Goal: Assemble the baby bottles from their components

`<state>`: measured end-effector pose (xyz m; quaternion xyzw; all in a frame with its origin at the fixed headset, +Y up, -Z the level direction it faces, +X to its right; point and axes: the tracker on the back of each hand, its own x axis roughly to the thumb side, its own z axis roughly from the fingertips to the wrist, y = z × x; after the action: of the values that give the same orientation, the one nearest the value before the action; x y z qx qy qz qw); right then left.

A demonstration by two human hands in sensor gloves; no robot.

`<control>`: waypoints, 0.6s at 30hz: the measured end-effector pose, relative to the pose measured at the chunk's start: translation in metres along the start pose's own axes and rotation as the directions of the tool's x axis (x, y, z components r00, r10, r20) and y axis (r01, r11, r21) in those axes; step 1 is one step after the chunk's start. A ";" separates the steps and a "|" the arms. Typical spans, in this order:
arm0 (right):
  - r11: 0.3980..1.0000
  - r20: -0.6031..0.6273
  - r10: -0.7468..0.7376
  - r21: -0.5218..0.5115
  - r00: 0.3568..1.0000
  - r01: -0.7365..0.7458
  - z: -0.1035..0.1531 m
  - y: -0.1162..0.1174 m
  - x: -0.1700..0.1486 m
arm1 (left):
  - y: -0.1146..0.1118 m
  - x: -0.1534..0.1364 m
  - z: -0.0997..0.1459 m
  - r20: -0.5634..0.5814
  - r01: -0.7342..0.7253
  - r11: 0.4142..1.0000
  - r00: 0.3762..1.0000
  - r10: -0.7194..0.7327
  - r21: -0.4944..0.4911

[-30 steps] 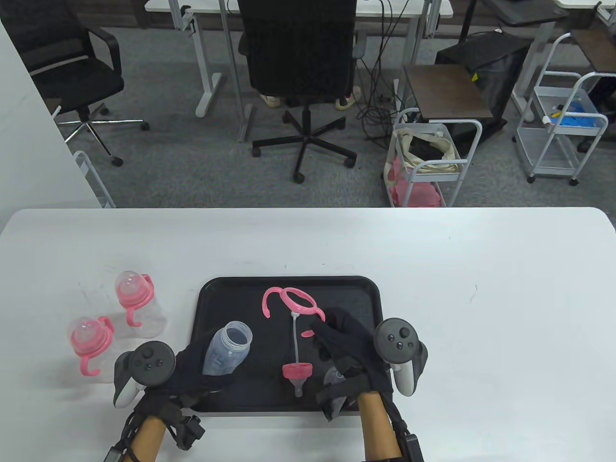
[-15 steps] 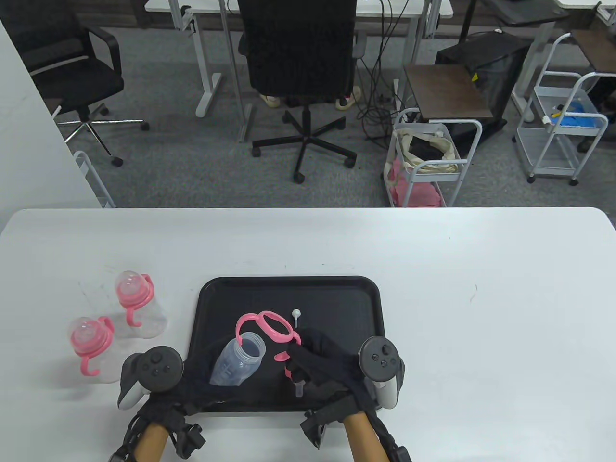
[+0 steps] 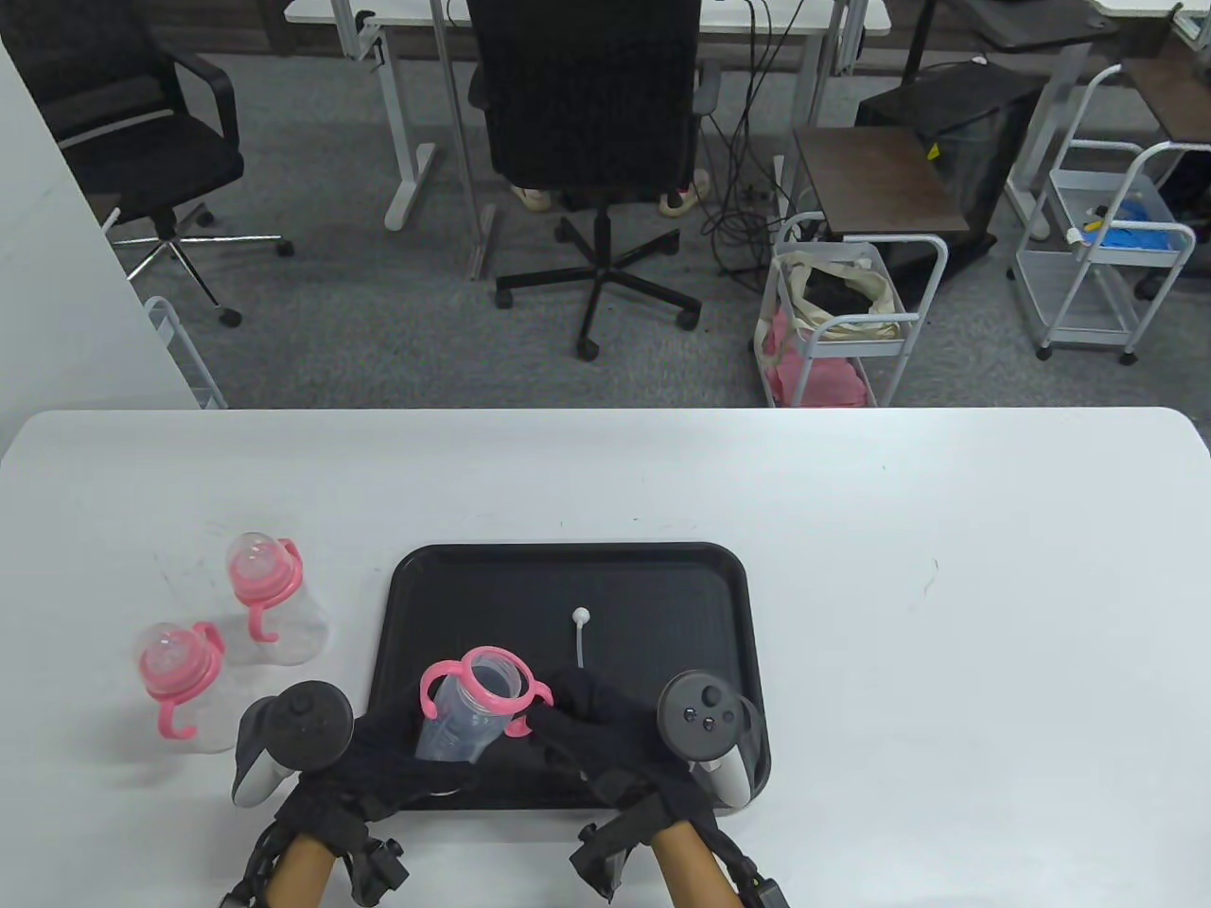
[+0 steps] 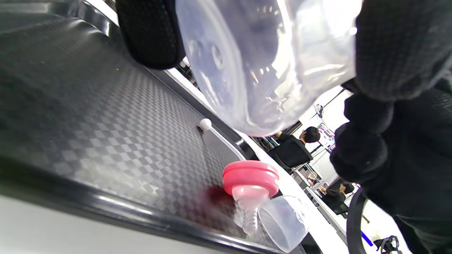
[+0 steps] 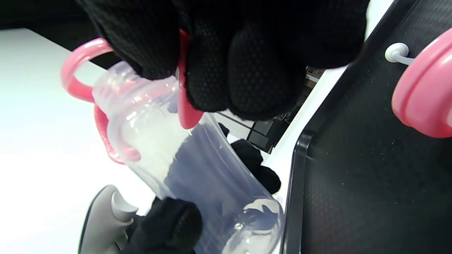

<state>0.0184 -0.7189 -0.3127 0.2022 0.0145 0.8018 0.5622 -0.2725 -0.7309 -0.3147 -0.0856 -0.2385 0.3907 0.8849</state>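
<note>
- Two finished bottles stand on the table, left of the tray.
- Left hand grips the third bottle body over the tray.
- Right hand pinches the pink handle ring, now round the neck.
- Left to fit: nipple collar with straw, and clear cap, both on the tray.

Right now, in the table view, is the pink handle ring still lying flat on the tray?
No, the pink handle ring sits around the neck of the clear bottle, raised above the black tray.
</note>
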 end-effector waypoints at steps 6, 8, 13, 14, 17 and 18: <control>0.998 0.007 0.058 -0.014 0.998 -0.058 0.000 0.000 0.002 | 0.000 0.000 0.000 0.004 -0.015 1.000 1.000 0.015 -0.010; 0.997 0.010 0.078 -0.017 0.997 -0.078 0.001 -0.001 0.002 | 0.000 -0.001 0.000 0.007 -0.014 1.000 1.000 0.014 -0.018; 0.994 0.013 0.104 -0.016 0.994 -0.104 0.001 -0.002 0.003 | 0.001 -0.001 0.001 0.003 -0.007 0.999 1.000 0.008 -0.034; 0.994 0.017 0.112 -0.019 0.994 -0.112 0.001 -0.002 0.004 | 0.001 -0.001 0.001 0.003 -0.002 0.999 1.000 0.003 -0.038; 0.995 0.021 0.101 -0.021 0.995 -0.100 0.001 -0.003 0.005 | 0.001 -0.001 0.000 0.003 0.006 0.999 1.000 -0.006 -0.053; 0.996 0.019 0.086 -0.017 0.996 -0.086 0.001 -0.003 0.005 | 0.001 -0.001 0.000 0.005 0.008 0.998 1.000 -0.007 -0.058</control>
<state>0.0202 -0.7130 -0.3114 0.2059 -0.0063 0.8233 0.5289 -0.2741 -0.7307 -0.3152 -0.1092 -0.2522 0.3805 0.8830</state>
